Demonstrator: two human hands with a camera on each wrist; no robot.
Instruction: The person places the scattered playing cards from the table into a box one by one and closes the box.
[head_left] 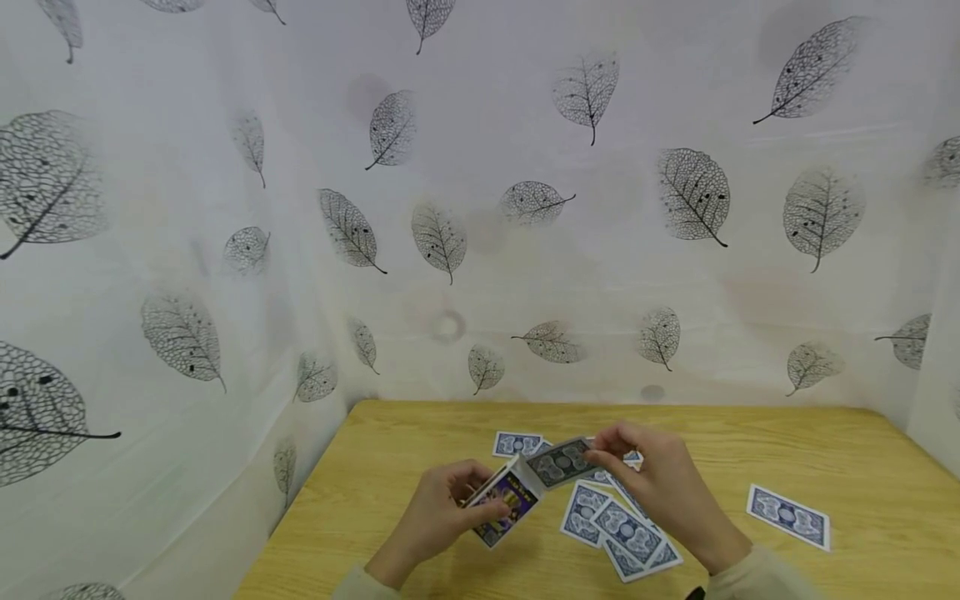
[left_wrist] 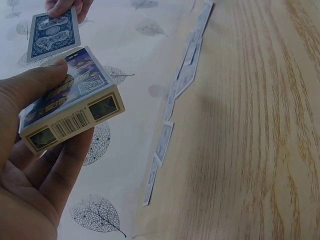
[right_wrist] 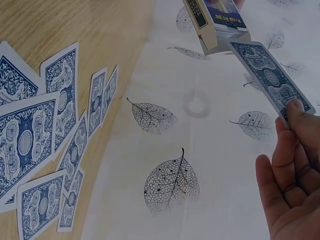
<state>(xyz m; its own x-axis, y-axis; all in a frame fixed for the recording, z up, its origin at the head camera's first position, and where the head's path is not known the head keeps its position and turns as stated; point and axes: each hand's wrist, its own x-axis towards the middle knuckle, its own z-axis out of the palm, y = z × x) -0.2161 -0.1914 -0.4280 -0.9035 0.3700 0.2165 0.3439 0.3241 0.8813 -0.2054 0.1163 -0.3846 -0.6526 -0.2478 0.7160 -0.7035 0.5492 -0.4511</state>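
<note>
My left hand (head_left: 444, 510) grips a card box (head_left: 504, 505) with a purple and yellow printed face, tilted above the table. In the left wrist view the barcode end of the box (left_wrist: 72, 120) faces the camera, thumb on the printed face and fingers beneath. My right hand (head_left: 663, 479) pinches a blue-backed playing card (head_left: 561, 462) by one end between thumb and fingers. The card's other end overlaps the mouth of the box in the head view. In the right wrist view the card (right_wrist: 270, 77) slants from the box's open end to the thumb.
Several blue-backed cards (head_left: 628, 531) lie overlapping face down on the wooden table (head_left: 360, 483), below and around the right hand. One card (head_left: 789, 517) lies apart at the right, another (head_left: 516, 443) behind the box. A white leaf-printed sheet (head_left: 480, 275) stands behind and at the left.
</note>
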